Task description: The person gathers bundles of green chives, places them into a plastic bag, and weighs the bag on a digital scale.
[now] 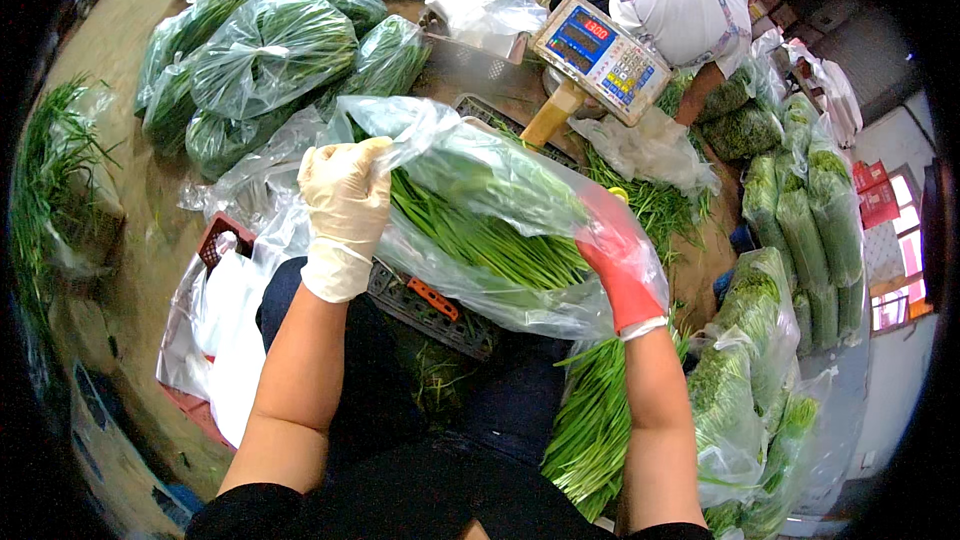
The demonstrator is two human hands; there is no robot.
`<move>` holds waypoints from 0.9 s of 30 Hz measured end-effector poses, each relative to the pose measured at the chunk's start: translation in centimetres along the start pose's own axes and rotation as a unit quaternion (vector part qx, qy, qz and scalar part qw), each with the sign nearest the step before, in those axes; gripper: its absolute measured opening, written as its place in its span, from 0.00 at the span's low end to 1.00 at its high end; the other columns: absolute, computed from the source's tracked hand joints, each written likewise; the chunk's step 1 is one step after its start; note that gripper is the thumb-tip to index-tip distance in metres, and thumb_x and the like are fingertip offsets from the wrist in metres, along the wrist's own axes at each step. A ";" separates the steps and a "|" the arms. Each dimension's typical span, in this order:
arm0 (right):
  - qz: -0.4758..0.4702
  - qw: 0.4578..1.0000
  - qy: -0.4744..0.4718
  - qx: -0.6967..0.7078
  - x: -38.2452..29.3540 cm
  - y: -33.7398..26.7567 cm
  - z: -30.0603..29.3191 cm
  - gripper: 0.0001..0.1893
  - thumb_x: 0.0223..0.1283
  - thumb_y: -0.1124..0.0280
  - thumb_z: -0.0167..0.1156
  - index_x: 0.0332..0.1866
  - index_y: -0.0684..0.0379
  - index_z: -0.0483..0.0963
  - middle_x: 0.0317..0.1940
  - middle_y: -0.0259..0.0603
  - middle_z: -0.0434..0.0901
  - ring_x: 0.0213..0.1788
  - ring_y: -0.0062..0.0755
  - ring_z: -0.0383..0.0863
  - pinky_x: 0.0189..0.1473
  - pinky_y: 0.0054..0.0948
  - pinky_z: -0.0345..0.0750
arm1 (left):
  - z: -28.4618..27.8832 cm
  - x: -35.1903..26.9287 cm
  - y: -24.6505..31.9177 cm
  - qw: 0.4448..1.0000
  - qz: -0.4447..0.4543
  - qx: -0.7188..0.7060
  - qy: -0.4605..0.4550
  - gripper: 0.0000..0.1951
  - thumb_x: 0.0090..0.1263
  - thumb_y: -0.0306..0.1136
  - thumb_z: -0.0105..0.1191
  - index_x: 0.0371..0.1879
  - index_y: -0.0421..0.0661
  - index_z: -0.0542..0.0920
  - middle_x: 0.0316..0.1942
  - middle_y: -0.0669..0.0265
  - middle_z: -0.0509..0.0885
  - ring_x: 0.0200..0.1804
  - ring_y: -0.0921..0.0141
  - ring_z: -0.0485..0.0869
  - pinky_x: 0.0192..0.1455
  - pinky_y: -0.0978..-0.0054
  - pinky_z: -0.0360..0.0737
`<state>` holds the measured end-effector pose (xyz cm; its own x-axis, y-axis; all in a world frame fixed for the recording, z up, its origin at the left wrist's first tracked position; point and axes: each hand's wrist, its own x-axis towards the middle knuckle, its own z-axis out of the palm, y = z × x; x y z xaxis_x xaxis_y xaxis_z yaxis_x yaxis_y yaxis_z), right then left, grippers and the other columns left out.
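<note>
My left hand, in a cream rubber glove, is closed on the gathered edge of a clear plastic bag. Inside the bag lies a bundle of long green leafy stalks, perhaps garlic chives. My right hand, in a red glove, reaches inside the bag's right end, against the stalk ends; the film covers its fingers. Below the bag, an orange-handled tool rests on a black plastic crate or tray. More loose green stalks lie beside my right forearm.
A digital scale display on a post stands ahead. Filled bags of greens are piled at the upper left, others at the right. A red crate with white plastic bags stands at the left. A co-worker bends over at the upper right.
</note>
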<state>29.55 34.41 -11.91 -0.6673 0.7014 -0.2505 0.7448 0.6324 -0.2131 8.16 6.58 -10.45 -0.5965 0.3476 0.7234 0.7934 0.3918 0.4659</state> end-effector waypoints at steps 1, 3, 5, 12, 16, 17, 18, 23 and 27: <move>0.003 1.000 -0.008 -0.009 -0.3 0.0 -0.1 0.21 0.56 0.61 0.59 0.52 0.61 0.73 0.47 0.49 0.80 0.49 0.46 0.80 0.53 0.37 0.75 | 0.0 -0.1 0.1 1.000 -0.003 -0.004 0.000 0.10 0.52 0.27 0.58 0.35 0.50 0.83 0.27 0.66 0.83 0.35 0.61 0.79 0.45 0.65 0.71; -0.013 1.000 -0.004 0.022 -1.1 -0.6 -1.0 0.22 0.55 0.60 0.60 0.53 0.60 0.73 0.47 0.50 0.80 0.48 0.48 0.80 0.53 0.38 0.75 | 0.2 -0.4 0.1 1.000 -0.010 -0.009 -0.001 0.10 0.52 0.28 0.58 0.35 0.50 0.83 0.27 0.66 0.82 0.35 0.61 0.79 0.45 0.65 0.71; -0.036 0.994 -0.010 0.104 -1.8 -1.5 -1.9 0.23 0.54 0.59 0.61 0.53 0.60 0.73 0.47 0.50 0.80 0.48 0.49 0.80 0.53 0.39 0.75 | 0.0 -0.5 -0.2 1.000 -0.015 -0.010 0.004 0.11 0.53 0.28 0.59 0.36 0.50 0.84 0.27 0.65 0.82 0.36 0.61 0.78 0.45 0.65 0.71; 0.055 0.990 -0.105 -0.080 -3.6 -1.3 1.0 0.20 0.46 0.67 0.67 0.47 0.61 0.76 0.41 0.46 0.83 0.42 0.36 0.83 0.42 0.33 0.79 | -0.1 -0.7 0.2 0.997 -0.055 -0.042 -0.018 0.13 0.53 0.28 0.60 0.40 0.49 0.84 0.32 0.63 0.83 0.37 0.60 0.79 0.46 0.65 0.74; 0.051 0.914 -0.156 0.372 -4.1 -0.1 -0.2 0.19 0.48 0.75 0.65 0.49 0.62 0.75 0.40 0.43 0.83 0.38 0.35 0.84 0.38 0.32 0.81 | -0.1 -1.1 -0.1 0.997 -0.056 -0.047 -0.039 0.14 0.54 0.28 0.61 0.41 0.49 0.84 0.34 0.63 0.84 0.39 0.60 0.79 0.46 0.66 0.74; 0.037 0.820 -0.164 0.547 -4.0 0.4 -0.5 0.20 0.48 0.76 0.64 0.50 0.63 0.75 0.40 0.43 0.83 0.37 0.36 0.85 0.37 0.32 0.81 | -0.2 -1.0 0.0 0.997 -0.054 -0.045 -0.027 0.14 0.54 0.28 0.61 0.42 0.50 0.84 0.34 0.63 0.84 0.40 0.61 0.79 0.47 0.66 0.74; 0.006 0.783 -0.144 0.605 -5.2 -1.4 -2.2 0.19 0.49 0.76 0.63 0.50 0.64 0.75 0.39 0.43 0.83 0.35 0.34 0.85 0.34 0.30 0.81 | -0.3 -1.1 -0.2 0.998 -0.053 -0.039 -0.020 0.15 0.54 0.28 0.61 0.43 0.51 0.84 0.35 0.64 0.84 0.40 0.61 0.79 0.47 0.67 0.74; -0.076 0.709 -0.058 0.699 -11.3 -4.5 -9.5 0.23 0.54 0.70 0.58 0.56 0.66 0.70 0.45 0.46 0.81 0.36 0.27 0.83 0.30 0.24 0.80 | -1.4 -0.6 0.3 0.990 -0.079 -0.112 0.034 0.27 0.52 0.26 0.61 0.56 0.47 0.76 0.52 0.62 0.80 0.48 0.63 0.79 0.56 0.70 0.73; -0.131 0.567 -0.097 0.807 -12.9 -0.8 -10.5 0.23 0.54 0.73 0.58 0.57 0.66 0.69 0.42 0.45 0.81 0.36 0.29 0.83 0.31 0.24 0.80 | -3.2 -0.9 6.3 0.982 0.043 -0.183 0.020 0.29 0.53 0.25 0.60 0.59 0.43 0.72 0.57 0.57 0.76 0.57 0.64 0.76 0.62 0.67 0.70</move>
<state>37.46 28.35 1.36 -0.8601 0.5043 -0.0768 -0.2375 -0.5290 -0.8147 14.07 6.02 -6.56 -0.5254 0.3296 0.7844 0.8357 0.0265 0.5486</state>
